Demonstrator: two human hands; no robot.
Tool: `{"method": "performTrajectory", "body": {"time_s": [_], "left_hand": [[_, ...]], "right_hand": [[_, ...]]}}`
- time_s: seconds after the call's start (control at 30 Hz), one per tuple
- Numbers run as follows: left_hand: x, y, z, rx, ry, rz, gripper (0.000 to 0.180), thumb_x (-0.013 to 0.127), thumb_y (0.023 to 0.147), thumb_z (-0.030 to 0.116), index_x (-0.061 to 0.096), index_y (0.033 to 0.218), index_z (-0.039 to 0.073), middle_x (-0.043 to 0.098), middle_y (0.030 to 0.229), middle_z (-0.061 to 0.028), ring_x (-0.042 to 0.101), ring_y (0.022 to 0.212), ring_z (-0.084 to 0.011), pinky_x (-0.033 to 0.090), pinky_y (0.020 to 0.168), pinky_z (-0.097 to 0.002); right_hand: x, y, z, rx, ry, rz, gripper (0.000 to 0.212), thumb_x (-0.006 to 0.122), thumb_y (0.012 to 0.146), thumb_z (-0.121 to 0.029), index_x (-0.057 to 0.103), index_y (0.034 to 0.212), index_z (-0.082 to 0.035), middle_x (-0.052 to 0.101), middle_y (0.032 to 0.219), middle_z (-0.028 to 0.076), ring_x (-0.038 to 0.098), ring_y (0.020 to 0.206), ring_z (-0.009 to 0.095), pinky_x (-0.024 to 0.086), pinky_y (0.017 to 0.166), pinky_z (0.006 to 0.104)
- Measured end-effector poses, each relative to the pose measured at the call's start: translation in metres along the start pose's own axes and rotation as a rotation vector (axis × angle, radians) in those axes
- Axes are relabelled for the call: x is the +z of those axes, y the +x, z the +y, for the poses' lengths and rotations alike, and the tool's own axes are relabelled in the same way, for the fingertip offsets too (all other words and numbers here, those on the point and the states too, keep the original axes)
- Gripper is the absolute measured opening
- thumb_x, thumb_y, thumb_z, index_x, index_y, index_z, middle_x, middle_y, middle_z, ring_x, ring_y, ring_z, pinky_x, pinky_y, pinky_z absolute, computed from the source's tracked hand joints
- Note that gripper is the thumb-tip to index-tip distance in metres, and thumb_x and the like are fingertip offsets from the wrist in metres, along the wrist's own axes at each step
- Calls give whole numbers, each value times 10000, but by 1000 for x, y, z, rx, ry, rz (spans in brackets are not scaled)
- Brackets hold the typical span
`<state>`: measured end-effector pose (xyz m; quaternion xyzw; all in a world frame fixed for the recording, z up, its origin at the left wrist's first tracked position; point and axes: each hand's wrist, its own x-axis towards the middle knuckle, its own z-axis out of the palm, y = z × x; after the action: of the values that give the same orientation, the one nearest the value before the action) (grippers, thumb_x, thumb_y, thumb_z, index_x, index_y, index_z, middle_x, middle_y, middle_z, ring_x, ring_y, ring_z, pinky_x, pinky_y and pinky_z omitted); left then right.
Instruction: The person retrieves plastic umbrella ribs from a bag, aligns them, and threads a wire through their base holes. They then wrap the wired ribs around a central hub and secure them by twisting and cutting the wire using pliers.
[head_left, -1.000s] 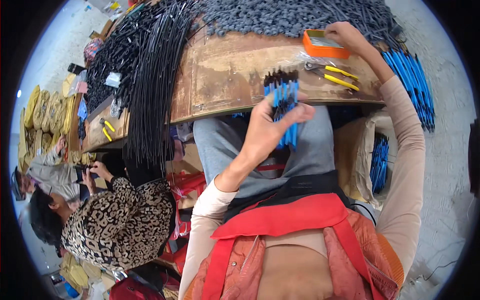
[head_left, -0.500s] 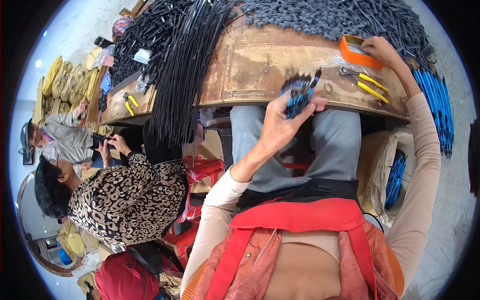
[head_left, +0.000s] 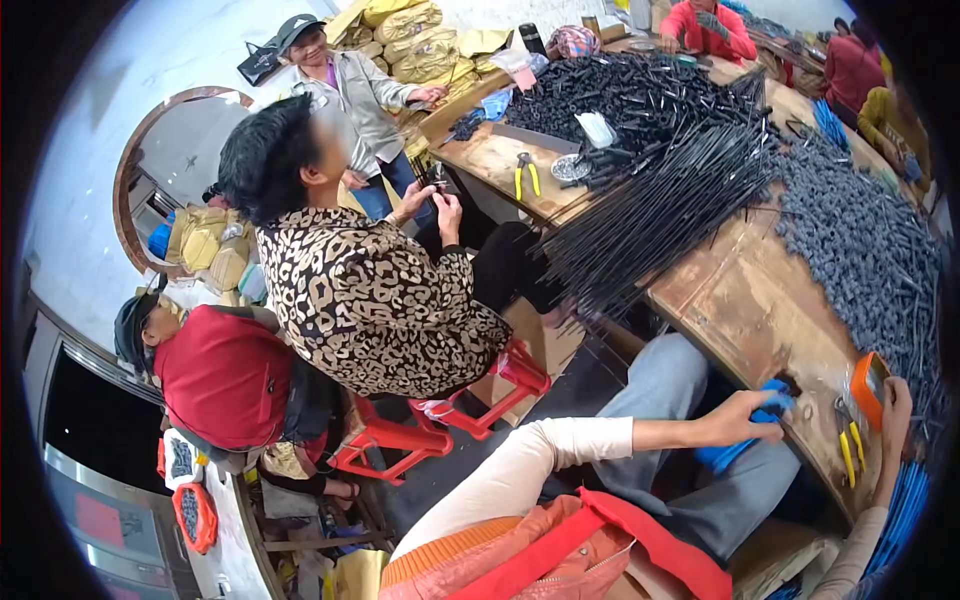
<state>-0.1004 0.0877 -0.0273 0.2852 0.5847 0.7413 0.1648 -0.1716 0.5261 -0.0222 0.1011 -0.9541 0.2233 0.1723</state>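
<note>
My left hand is closed around a bundle of thin blue rods with black ends, above my lap at the table's edge. Beyond it, an orange box stands on the worn wooden table. My right hand is at that box's right side, with its fingers mostly hidden. Between the two hands lie yellow-handled pliers. More blue rods show beside my right forearm.
Long black rods lie across the table, overhanging its edge. Grey small parts and black parts are heaped behind. Other pliers lie farther left. A person in a leopard-print top sits on a red stool to my left.
My view has swung to the left, so the table and both hands now appear farther right. My left hand still holds the bundle. The right hand stays at the orange box.
</note>
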Motion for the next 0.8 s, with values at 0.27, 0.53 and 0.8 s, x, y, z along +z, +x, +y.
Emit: {"method": "performTrajectory", "body": {"time_s": [0.27,0.53,0.8], "left_hand": [[-4,15,-18,88,82,-41,255,633,881,27,620,1135,41,671,958,-92,649,876,-132,497,784,-286],[-62,53,-21,-224,-821,-269,596,427,966,510,513,1286,14,605,1179,-153,569,1107,-248,441,975,-382],[-53,43,-14,-487,-280,-99,383,515,993,281,537,1249,-2,667,1075,-187,661,1007,-274,535,884,-373]], "right_hand": [[10,18,-18,16,-3,7,83,482,915,26,536,975,47,537,909,175,572,863,268,437,813,302],[28,51,-11,86,-56,117,223,547,948,-138,625,1095,9,649,1066,144,617,1026,238,452,910,309],[16,41,-113,-93,-30,113,172,592,916,-96,634,1067,-24,646,958,92,617,858,194,483,776,274]]}}
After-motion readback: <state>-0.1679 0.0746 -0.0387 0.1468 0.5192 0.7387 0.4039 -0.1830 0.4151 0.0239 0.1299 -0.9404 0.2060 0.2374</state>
